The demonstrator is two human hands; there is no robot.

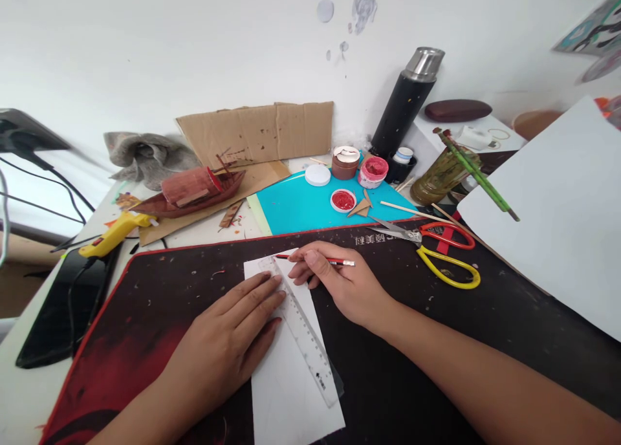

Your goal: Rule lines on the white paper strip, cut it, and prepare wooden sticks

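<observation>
A strip of white paper [274,400] lies on the dark desk mat, with a clear plastic ruler [309,348] slanting across it. My left hand [220,335] rests flat with fingers stretched out, its fingertips pressing on the ruler's upper part and the paper. In my right hand [344,286] a red and black pencil [342,262] is pinched between thumb and fingers. Its tip is at the top end of the ruler, near the paper's upper edge. The fingers of my right hand hide the middle of the pencil.
Scissors [421,238] with red and yellow handles lie right of my hands. Behind are a blue sheet [295,206], an open paint jar [373,172], a red model boat [189,193] and a black thermos [402,108]. A yellow glue gun [109,235] lies left; a large white sheet [557,218] stands right.
</observation>
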